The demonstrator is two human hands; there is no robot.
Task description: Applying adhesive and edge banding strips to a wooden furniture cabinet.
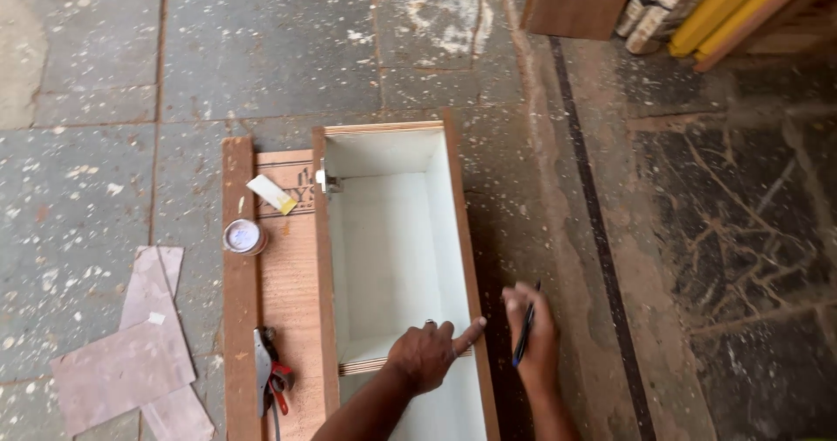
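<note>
Your left hand (pixel 425 354) rests with fingers spread on the plywood divider (pixel 366 367) that crosses the long open box (pixel 453 232), the index finger stretched out to the box's right wall. Your right hand (pixel 534 336) hangs just outside that wall, its fingers closed round a dark pen (pixel 526 332) held tip downward. The box lies on the floor, brown on its edges and white-lined inside; apart from the divider near your hands and a small metal hinge (pixel 327 180) fixed on the left wall near the far end, its compartments hold nothing you can make out. Beside the box on the left lies a flat wooden board (pixel 288 267) with a narrower strip (pixel 238 319) along its outer edge. On them sit a small round tin (pixel 244 236) with a pale lid, a little white and yellow block (pixel 271 193) further off, and a pair of red-handled pliers (pixel 270 376) close to you. To the left, pinkish laminate offcuts (pixel 131 354) lie on the grey stone floor (pixel 87 171), which is speckled with pale spots. To the right the floor turns darker and dusty, with a thin black line running along it. At the top right corner stand a brown panel (pixel 580 1) and yellow lengths (pixel 724 10) leaning together.
</note>
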